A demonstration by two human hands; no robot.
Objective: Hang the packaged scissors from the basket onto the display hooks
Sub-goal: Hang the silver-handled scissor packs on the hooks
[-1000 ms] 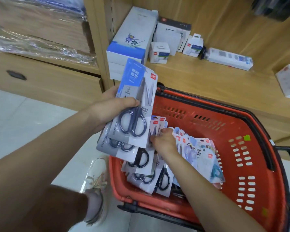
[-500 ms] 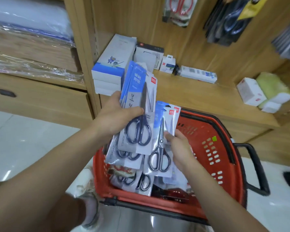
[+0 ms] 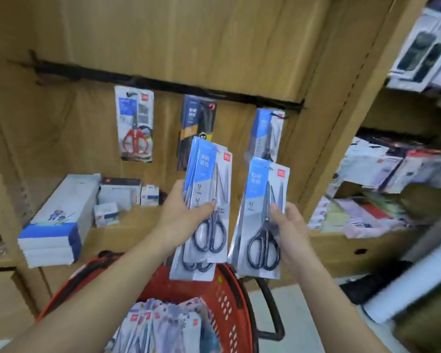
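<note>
Pinching with my left fingers (image 3: 206, 206), I hold a fanned stack of packaged scissors (image 3: 214, 189) upright, thumb across the front card and the rest of my left hand (image 3: 178, 217) behind it. My right hand (image 3: 292, 231) grips a single scissors pack (image 3: 260, 200) by its right edge, thumb on the front, just beside the stack but apart from it. Each card is blue and grey-white, with a small red logo square in the top right corner. White characters on the blue band are too blurred to read. The scissors have dark handles.

Below is the red basket (image 3: 227, 299), with more packs (image 3: 163, 327) in it. Ahead, a black hook rail (image 3: 163, 84) carries three hanging packs: red-handled scissors (image 3: 135, 126), a dark pack (image 3: 197, 118) and a blue pack (image 3: 267, 131). White boxes (image 3: 54, 225) sit on the wooden shelf (image 3: 127, 225) to the left.
</note>
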